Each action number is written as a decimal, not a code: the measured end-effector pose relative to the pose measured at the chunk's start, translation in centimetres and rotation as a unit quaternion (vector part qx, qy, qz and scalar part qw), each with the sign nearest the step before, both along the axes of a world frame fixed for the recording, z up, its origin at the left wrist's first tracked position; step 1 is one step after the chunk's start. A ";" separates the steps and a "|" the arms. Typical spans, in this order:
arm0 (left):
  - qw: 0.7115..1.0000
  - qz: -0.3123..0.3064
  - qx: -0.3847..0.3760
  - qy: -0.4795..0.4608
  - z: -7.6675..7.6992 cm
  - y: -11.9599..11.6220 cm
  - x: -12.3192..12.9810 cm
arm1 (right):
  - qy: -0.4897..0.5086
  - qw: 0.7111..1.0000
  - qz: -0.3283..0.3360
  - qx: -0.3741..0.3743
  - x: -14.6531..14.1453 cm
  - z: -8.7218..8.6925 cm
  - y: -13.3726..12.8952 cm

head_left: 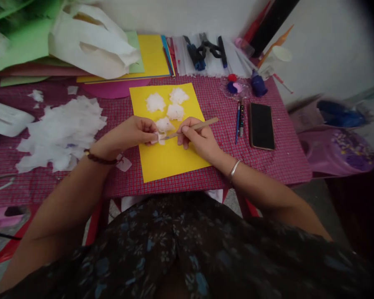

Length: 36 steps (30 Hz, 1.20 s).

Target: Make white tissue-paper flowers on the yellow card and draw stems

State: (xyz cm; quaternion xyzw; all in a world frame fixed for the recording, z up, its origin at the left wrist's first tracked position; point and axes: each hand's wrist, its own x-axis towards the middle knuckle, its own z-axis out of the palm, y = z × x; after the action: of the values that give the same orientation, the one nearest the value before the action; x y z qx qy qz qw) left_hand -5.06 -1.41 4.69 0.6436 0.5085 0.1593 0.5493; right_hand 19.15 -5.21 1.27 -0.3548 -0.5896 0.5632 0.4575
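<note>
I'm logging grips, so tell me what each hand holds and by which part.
The right hand holds a pale stick around its middle. The left hand pinches a small white piece, apparently by an edge, though it's partly hidden.

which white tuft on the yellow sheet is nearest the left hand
The lowest tuft, beside the left hand; the other three sit farther up the sheet.
</note>
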 end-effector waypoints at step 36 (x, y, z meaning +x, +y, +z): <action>0.982 0.098 0.008 -0.161 -1.1 0.2 -1.0 | -0.042 0.994 0.073 -0.068 0.2 0.3 0.1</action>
State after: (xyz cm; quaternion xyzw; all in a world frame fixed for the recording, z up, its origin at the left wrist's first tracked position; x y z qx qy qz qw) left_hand -6.06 -1.22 3.60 0.5610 0.4724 0.3180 0.6008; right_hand 19.31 -5.07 1.54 -0.3646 -0.5931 0.6184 0.3646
